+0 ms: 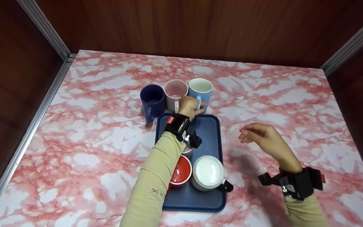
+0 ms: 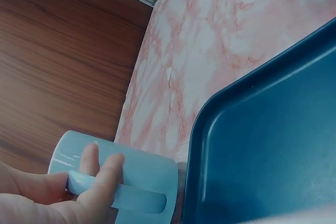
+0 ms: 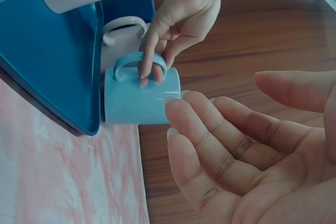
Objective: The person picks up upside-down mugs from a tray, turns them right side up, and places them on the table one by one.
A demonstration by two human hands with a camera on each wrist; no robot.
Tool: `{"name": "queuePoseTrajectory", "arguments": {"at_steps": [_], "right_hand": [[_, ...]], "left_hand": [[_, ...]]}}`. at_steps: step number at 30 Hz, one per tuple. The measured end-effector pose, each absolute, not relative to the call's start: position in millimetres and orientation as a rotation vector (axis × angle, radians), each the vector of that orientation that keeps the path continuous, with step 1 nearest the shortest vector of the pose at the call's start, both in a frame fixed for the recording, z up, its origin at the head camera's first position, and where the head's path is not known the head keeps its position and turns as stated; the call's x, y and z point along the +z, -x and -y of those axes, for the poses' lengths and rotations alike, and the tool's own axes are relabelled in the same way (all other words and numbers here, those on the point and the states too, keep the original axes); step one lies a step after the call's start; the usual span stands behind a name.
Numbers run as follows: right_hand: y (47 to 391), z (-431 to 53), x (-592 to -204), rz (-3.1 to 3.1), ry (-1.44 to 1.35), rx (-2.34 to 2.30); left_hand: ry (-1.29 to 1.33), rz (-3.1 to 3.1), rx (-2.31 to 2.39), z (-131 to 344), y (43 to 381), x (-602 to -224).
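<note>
My left hand (image 1: 191, 105) grips the handle of a light blue mug (image 1: 202, 86), its fingers hooked through the loop and the thumb at the handle's top. In the left wrist view the blue mug (image 2: 144, 169) stands just beyond the tray's edge. A pink mug (image 1: 172, 101) is right beside it, partly behind my left hand, and a dark blue mug (image 1: 154, 102) stands at the row's left end. My right hand (image 1: 263, 135) hovers over the table right of the tray, fingers loosely bent and holding nothing; the right wrist view shows its palm (image 3: 273, 182).
A dark blue tray (image 1: 208, 132) lies in front of the mugs. On it are a red cup (image 1: 182, 170), a white lidded mug (image 1: 208, 173) with a black handle tip, and another pale cup (image 1: 187, 150) mostly hidden under my left forearm. Wooden panels (image 1: 200, 28) enclose the table.
</note>
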State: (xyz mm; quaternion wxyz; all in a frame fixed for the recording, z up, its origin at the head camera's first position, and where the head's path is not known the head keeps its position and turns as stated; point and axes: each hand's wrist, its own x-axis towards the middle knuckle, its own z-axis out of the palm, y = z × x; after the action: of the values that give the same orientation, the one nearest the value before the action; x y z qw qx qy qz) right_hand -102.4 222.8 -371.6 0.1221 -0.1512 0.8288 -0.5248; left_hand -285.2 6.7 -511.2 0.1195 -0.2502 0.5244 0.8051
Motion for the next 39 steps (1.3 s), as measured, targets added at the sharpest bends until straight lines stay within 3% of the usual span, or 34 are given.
{"name": "queuePoseTrajectory", "arguments": {"at_steps": [2, 5, 12, 20, 27, 32, 39], "right_hand": [[102, -223, -371, -2.418, 0.445, -1.532], [103, -223, -372, -2.412, 0.449, -1.549], [105, -224, -372, -2.420, 0.465, -1.552], [106, -226, -371, -2.423, 0.459, -1.535], [106, -226, -371, -2.419, 0.450, -1.525], [105, -227, -372, -2.423, 0.442, -1.526], [106, -227, -377, -2.376, 0.461, -1.617]], "left_hand": [[0.699, -1.500, 2.381, -10, 323, -572], [0.698, -1.497, 2.375, -12, 342, -599], [0.820, -1.528, 2.315, -15, 317, -560], [0.737, -1.541, 2.190, -13, 324, -582], [0.756, -1.673, 2.038, -12, 278, -506], [0.720, -1.824, 2.000, -11, 261, -481], [0.582, -1.936, 2.080, -6, 212, -411]]}}
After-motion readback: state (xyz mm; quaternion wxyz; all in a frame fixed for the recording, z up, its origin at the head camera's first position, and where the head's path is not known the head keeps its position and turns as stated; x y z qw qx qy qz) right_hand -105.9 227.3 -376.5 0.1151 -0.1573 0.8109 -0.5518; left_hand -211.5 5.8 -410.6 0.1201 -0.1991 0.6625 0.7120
